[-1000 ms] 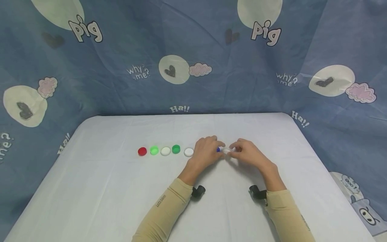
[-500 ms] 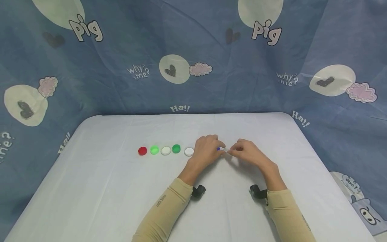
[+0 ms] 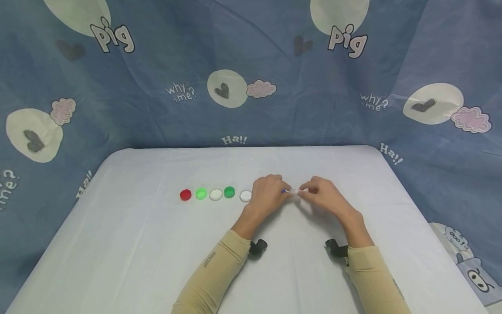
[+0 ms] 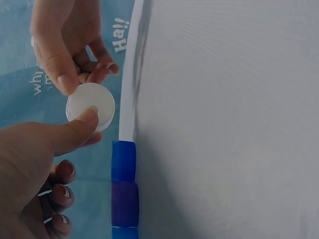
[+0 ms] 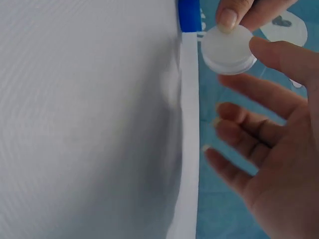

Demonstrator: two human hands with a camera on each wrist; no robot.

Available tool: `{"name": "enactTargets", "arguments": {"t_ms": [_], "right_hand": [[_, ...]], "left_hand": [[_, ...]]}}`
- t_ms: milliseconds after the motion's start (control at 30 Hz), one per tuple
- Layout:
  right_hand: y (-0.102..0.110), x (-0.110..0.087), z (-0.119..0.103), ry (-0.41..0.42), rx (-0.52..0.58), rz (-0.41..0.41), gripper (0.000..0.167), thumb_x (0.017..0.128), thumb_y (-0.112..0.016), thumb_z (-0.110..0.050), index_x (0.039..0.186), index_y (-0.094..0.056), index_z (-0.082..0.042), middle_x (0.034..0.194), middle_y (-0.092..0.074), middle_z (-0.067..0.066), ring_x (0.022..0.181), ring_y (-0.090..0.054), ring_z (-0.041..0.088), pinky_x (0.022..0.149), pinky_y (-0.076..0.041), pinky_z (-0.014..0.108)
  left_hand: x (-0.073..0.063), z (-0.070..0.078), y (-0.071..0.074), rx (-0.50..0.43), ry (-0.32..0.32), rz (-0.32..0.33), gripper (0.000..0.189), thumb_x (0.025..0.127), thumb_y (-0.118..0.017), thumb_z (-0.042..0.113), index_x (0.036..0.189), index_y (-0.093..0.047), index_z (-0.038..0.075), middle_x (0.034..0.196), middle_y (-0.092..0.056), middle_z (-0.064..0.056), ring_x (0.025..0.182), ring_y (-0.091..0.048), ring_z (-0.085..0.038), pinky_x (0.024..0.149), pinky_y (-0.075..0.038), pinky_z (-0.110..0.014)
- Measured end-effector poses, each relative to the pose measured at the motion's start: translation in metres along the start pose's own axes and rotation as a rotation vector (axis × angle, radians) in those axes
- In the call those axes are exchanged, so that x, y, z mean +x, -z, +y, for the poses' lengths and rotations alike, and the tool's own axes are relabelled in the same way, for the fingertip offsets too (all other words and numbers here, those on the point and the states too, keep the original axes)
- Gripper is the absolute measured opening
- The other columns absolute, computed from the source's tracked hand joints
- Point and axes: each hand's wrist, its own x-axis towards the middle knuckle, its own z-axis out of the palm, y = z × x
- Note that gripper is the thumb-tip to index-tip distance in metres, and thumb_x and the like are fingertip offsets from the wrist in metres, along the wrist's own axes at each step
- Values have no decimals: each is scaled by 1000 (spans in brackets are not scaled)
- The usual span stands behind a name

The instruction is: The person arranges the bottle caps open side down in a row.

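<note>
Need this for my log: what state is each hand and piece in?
Held white disc: pinched by both hands, above the table
Left hand: pinching it
Right hand: pinching it
Red disc: flat on table
Light green disc: flat on table
Dark green disc: flat on table
White disc between the greens: flat on table
White disc right of dark green: flat on table
Purple piece: between two blue pieces

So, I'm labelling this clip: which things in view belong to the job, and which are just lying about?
In the job:
white round piece, pinched by the left hand and right hand
probably too: red cap, light green cap, white caps, dark green cap, blue caps, purple cap

Apparently just there:
patterned blue cloth
black wrist devices
</note>
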Motion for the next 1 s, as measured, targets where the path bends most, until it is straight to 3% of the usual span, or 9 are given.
{"name": "enactTargets", "arguments": {"t_ms": [233,433,733,1000], "right_hand": [[2,0,0,55,-19,101,20,87,-76,-20,104,-77,-10,79,-59,1,72,-49,16,64,-41,30],[1,-1,-1,44,-17,117,16,86,-77,-19,98,-79,-9,77,-57,1,69,-46,15,61,-40,28],[1,-2,-2,20,-21,110,15,86,-77,-18,96,-79,-7,75,-56,2,65,-44,14,58,-38,26],[-1,-1,-2,39,8,105,16,89,-74,-18,96,-78,-4,75,-55,3,67,-43,15,59,-37,27]], "left_hand": [[0,0,3,-58,60,-4,24,87,-71,50,102,-80,33,83,-69,8,71,-62,-11,56,-45,-27],[-1,0,3,-95,79,-36,24,88,-70,50,103,-80,33,82,-67,8,70,-59,-10,55,-44,-27],[0,0,1,-101,67,-47,24,89,-70,49,103,-79,33,82,-68,8,70,-59,-10,56,-45,-27],[0,-1,1,-48,36,-67,29,85,-75,47,108,-78,30,89,-70,7,76,-63,-12,61,-49,-27]]}}
